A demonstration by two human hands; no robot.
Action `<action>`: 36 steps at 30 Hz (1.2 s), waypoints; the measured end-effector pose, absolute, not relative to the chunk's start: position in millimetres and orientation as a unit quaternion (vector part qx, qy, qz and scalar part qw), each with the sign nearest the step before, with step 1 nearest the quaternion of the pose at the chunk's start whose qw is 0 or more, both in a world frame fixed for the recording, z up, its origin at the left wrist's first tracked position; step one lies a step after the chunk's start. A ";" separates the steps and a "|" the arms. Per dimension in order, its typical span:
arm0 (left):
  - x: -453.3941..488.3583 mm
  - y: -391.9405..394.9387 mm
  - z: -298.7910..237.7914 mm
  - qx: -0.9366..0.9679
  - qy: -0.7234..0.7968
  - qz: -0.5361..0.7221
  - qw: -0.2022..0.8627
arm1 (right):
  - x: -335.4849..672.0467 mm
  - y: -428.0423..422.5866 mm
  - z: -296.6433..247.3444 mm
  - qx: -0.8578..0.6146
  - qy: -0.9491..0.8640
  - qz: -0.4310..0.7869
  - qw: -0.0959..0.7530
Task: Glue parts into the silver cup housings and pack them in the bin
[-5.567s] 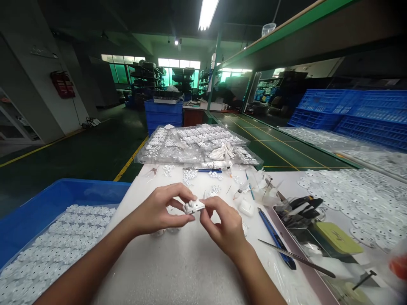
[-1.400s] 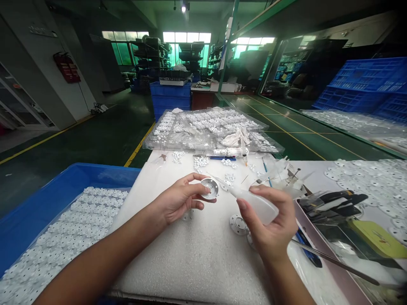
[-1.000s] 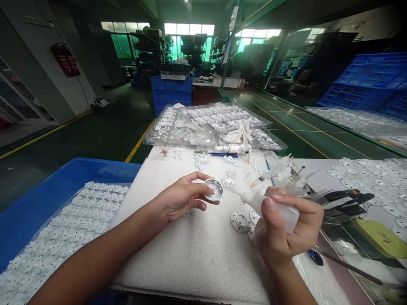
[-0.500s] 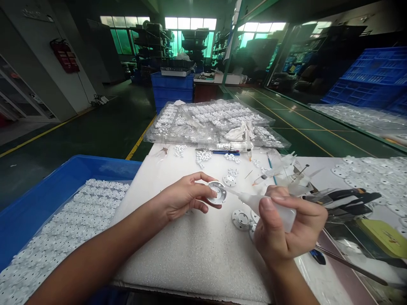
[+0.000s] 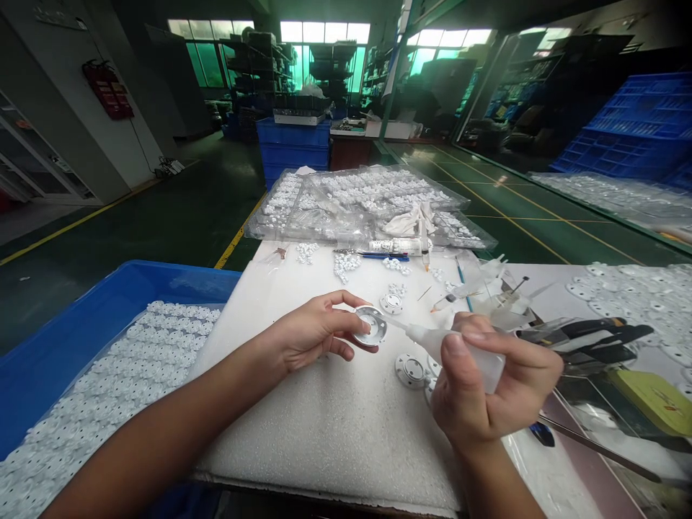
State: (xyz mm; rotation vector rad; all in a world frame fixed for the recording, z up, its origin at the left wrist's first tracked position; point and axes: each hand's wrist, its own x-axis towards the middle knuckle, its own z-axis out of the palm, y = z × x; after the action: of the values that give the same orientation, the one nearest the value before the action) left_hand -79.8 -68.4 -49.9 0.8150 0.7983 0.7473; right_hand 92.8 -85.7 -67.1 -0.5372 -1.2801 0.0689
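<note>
My left hand (image 5: 318, 330) grips a round white plastic part (image 5: 377, 326) by its rim, thumb on its inner face, tilted above the foam-topped table. In my right hand (image 5: 494, 386) is a translucent squeeze bottle (image 5: 432, 340), fingers wrapped round its body. Its thin nozzle points left at the right edge of the round part; whether the tip touches cannot be made out. Below the bottle, round white discs (image 5: 411, 370) lie on the foam, some partly hidden by my right hand. Another small disc (image 5: 391, 303) lies just behind the held part.
Clear plastic trays (image 5: 357, 198) of small white pieces stand at the back. A blue bin (image 5: 135, 277) with rows of white parts is on the left. Pliers (image 5: 587, 339), a yellow box (image 5: 654, 400) and a metal rod (image 5: 600, 447) lie right. Small white pieces (image 5: 346, 267) dot the foam.
Both hands keep their grips and barely move. The whole view has shifted slightly.
</note>
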 end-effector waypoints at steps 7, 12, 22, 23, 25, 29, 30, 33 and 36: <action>-79.3 -68.2 -48.9 0.370 0.377 0.344 0.776 | 94.1 -85.9 -68.8 -0.273 -0.597 -0.005 0.754; -79.5 -68.3 -48.9 0.372 0.374 0.346 0.776 | 94.3 -85.8 -67.1 -0.247 -0.606 0.019 0.756; -80.7 -66.6 -45.8 0.369 0.383 0.343 0.774 | 95.2 -84.7 -68.5 -0.258 -0.578 0.025 0.774; -81.6 -66.2 -45.2 0.367 0.385 0.344 0.774 | 95.9 -83.9 -69.2 -0.266 -0.566 0.030 0.780; -83.5 -64.8 -44.4 0.367 0.391 0.355 0.766 | 97.6 -82.4 -69.9 -0.303 -0.532 0.036 0.790; -87.3 -59.7 -44.4 0.376 0.415 0.413 0.718 | 102.0 -81.2 -68.0 -0.406 -0.461 0.076 0.786; -88.2 -58.2 -44.2 0.376 0.421 0.426 0.707 | 103.2 -80.9 -67.5 -0.423 -0.455 0.101 0.777; -90.9 -55.2 -42.5 0.361 0.436 0.448 0.692 | 105.9 -77.9 -68.8 -0.460 -0.478 0.203 0.720; -93.0 -54.6 -39.8 0.350 0.440 0.465 0.683 | 106.0 -72.1 -75.2 -0.501 -0.541 0.283 0.613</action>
State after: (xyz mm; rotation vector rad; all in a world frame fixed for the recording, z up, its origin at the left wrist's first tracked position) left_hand -93.0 -54.6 -39.8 0.7850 0.9875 1.0433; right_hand 106.0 -72.1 -75.2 -1.1561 -1.2483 0.6522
